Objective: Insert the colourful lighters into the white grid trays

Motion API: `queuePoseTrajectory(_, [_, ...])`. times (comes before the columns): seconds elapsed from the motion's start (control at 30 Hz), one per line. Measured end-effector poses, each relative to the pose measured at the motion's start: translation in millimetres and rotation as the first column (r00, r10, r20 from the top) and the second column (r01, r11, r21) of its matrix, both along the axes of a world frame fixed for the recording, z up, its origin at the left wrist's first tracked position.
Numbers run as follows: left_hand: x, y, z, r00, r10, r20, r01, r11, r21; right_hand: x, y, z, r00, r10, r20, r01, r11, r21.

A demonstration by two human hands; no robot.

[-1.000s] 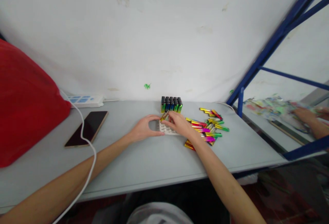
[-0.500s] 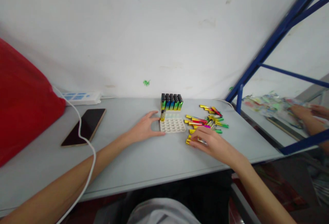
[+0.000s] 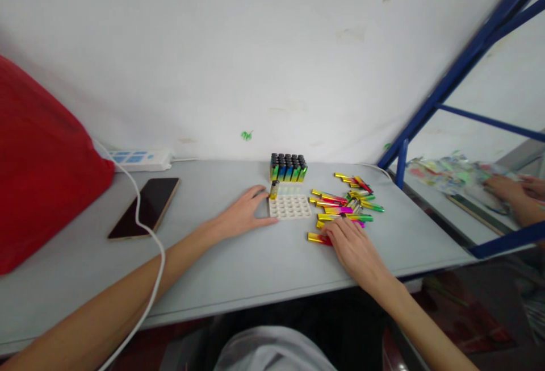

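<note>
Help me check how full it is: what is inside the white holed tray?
In the white holed tray, at least one lighter stands upright at the rear-left corner; a second may be behind it. Open holes show elsewhere. The lighter hides its own hole.

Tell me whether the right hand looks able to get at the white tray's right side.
Probably yes: the right hand is just right of the white tray, with only low-lying lighters nearby; the left hand is at the opposite side.
</note>
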State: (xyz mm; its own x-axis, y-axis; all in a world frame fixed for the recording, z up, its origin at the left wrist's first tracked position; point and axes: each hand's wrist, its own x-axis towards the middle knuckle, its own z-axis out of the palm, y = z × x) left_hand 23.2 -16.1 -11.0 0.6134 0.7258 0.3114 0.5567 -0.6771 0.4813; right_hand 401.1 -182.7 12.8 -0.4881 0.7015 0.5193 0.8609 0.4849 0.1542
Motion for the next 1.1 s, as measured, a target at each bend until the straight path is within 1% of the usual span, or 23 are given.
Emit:
queuePoseTrajectory(0.1, [1,-2,0.9,1.0,-0.006,-0.008,0.007,1.0,0.03,-7,2,-4.2,1.0,0.001,-0.001,-0.001,1.0,0.022])
queuePoseTrajectory(0.23, [1,-4,1.6,1.0,-0.017,-0.015,0.018,0.999,0.037,-8,-9,-4.9,0.994,0.04,-0.106,-0.034,0.998,0.06])
queuePoseTrajectory(0.33, [2,-4,2.3,0.999,-0.028,-0.019,0.028,0.999,0.031,-1,-22,-0.3,0.982,0.074,-0.175,-0.076,0.997,-0.008])
queuePoseTrajectory(0.4, [3,-5,3.1,0.999,-0.03,-0.016,0.031,0.999,0.038,5,-27,2.8,0.983,0.085,-0.165,-0.095,0.994,-0.057])
queuePoseTrajectory(0.47, [4,-5,4.0,0.999,-0.034,-0.018,0.035,0.998,0.043,8,-28,3.9,0.984,0.1,-0.15,-0.113,0.99,-0.083])
queuePoseTrajectory(0.53, [4,-5,4.8,0.999,-0.038,-0.022,0.039,0.998,0.046,7,-26,2.8,0.979,0.111,-0.173,-0.131,0.985,-0.11])
queuePoseTrajectory(0.6, [4,-5,5.2,0.999,-0.041,-0.024,0.042,0.998,0.051,3,-21,0.6,0.964,0.107,-0.244,-0.148,0.977,-0.154])
queuePoseTrajectory(0.67, [3,-5,5.0,0.999,-0.041,-0.024,0.042,0.997,0.062,-2,-12,-1.2,0.928,0.081,-0.363,-0.164,0.965,-0.205])
queuePoseTrajectory(0.73, [3,-5,4.4,0.999,-0.04,-0.027,0.042,0.997,0.071,-8,1,-1.2,0.855,0.016,-0.519,-0.174,0.95,-0.258])
queuePoseTrajectory(0.77, [3,-5,4.1,0.999,-0.04,-0.029,0.042,0.996,0.074,-10,9,-0.3,0.8,-0.028,-0.599,-0.18,0.942,-0.284])
queuePoseTrajectory(0.83, [2,-5,3.4,0.998,-0.046,-0.03,0.048,0.996,0.077,-17,28,3.8,0.653,-0.119,-0.748,-0.209,0.921,-0.329])
queuePoseTrajectory(0.9, [1,-5,2.6,0.998,-0.056,-0.029,0.058,0.995,0.08,-24,49,10.5,0.482,-0.196,-0.854,-0.27,0.894,-0.357])
queuePoseTrajectory(1.0, [0,-4,0.9,0.998,-0.06,-0.027,0.062,0.994,0.089,-41,78,23.1,0.262,-0.263,-0.928,-0.361,0.865,-0.347])
queuePoseTrajectory(1.1, [1,-3,-1.5,0.998,-0.06,-0.029,0.063,0.994,0.092,-61,102,36.2,0.091,-0.299,-0.95,-0.416,0.855,-0.309])
